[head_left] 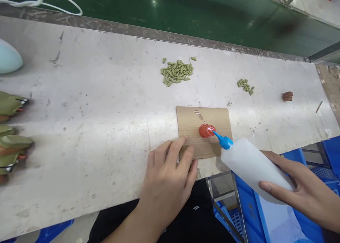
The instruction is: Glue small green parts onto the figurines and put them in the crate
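Observation:
My right hand [300,186] is wrapped round a white squeeze bottle [255,165], tilted down to the left. Its blue nozzle [224,141] reaches a small glossy red round piece [204,130], which lies on a rectangle of brown cardboard [191,120]. Whether the red is a cap or a pool of liquid, I cannot tell. My left hand [170,168] rests palm down with its fingers spread, the fingertips touching the cardboard's left and near edge. Nothing is held in it.
Beyond the cardboard lie a pile of small green pieces [176,72] and a smaller green cluster [245,86]. A brown piece [287,96] sits far right. Green figure-like parts [14,142] and a pale blue rounded object [9,57] stand left. Blue crates [245,197] are below the table.

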The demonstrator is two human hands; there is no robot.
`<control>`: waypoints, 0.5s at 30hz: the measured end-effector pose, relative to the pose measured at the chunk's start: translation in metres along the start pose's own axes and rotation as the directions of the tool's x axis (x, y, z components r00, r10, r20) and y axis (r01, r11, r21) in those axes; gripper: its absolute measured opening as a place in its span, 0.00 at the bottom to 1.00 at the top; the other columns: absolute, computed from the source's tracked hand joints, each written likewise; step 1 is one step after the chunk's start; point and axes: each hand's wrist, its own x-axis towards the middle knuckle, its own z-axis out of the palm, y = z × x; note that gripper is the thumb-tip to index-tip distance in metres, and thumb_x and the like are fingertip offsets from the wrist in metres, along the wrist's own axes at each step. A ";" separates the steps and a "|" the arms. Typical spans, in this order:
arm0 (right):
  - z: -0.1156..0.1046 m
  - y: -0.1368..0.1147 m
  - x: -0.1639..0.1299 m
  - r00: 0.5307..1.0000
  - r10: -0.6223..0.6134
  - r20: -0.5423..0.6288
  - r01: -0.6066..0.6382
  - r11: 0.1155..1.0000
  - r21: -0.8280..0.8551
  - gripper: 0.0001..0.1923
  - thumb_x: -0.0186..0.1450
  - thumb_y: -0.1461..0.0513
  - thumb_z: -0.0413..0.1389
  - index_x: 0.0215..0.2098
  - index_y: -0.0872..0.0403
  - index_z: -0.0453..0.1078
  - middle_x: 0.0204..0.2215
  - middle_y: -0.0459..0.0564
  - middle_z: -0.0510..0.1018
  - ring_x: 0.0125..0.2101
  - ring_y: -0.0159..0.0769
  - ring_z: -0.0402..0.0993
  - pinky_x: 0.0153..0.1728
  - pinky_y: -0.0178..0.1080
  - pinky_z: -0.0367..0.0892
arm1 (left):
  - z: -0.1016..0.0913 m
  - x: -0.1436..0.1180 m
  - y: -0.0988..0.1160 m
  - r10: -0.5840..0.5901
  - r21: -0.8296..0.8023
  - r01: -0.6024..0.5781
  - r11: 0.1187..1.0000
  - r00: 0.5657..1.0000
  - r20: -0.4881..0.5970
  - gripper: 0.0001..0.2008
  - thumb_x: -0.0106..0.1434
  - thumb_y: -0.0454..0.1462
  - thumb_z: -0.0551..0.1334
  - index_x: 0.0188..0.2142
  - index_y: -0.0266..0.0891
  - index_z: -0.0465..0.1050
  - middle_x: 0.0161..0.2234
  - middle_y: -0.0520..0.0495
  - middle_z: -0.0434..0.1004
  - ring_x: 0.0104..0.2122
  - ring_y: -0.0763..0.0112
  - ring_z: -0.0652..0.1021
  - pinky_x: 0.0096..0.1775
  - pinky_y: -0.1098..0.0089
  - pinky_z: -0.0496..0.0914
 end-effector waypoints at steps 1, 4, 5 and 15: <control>0.000 0.000 0.000 1.000 -0.001 -0.003 0.001 1.000 -0.001 0.34 0.72 0.45 0.73 0.74 0.39 0.81 0.59 0.54 0.88 0.46 0.56 0.90 0.34 0.37 0.87 | 0.000 0.000 0.000 -0.002 0.001 0.002 1.000 1.000 -0.002 0.09 0.82 0.31 0.64 0.57 0.32 0.78 0.62 0.37 0.80 0.56 0.45 0.74 0.53 0.48 0.68; 0.000 0.001 0.000 1.000 -0.012 0.002 0.012 1.000 0.000 0.35 0.71 0.45 0.73 0.74 0.38 0.80 0.60 0.54 0.88 0.46 0.55 0.90 0.34 0.38 0.87 | 0.001 0.000 0.000 0.001 0.003 -0.001 1.000 1.000 -0.007 0.08 0.82 0.31 0.63 0.57 0.32 0.78 0.61 0.37 0.80 0.55 0.45 0.74 0.53 0.48 0.68; 0.000 0.001 0.000 1.000 -0.013 -0.001 0.013 1.000 0.001 0.35 0.72 0.45 0.73 0.75 0.38 0.80 0.60 0.53 0.88 0.45 0.54 0.90 0.33 0.37 0.86 | 0.001 0.000 0.000 0.001 0.004 -0.001 1.000 1.000 -0.006 0.08 0.82 0.31 0.63 0.57 0.32 0.78 0.61 0.37 0.80 0.55 0.45 0.74 0.54 0.48 0.68; 0.004 -0.023 0.014 0.957 -0.174 -0.233 0.190 0.981 0.049 0.21 0.68 0.44 0.74 0.54 0.42 0.91 0.41 0.53 0.91 0.34 0.51 0.90 0.29 0.36 0.83 | 0.001 0.001 -0.001 0.014 0.008 -0.014 1.000 1.000 -0.019 0.07 0.83 0.31 0.64 0.57 0.32 0.78 0.61 0.36 0.81 0.55 0.45 0.75 0.53 0.49 0.68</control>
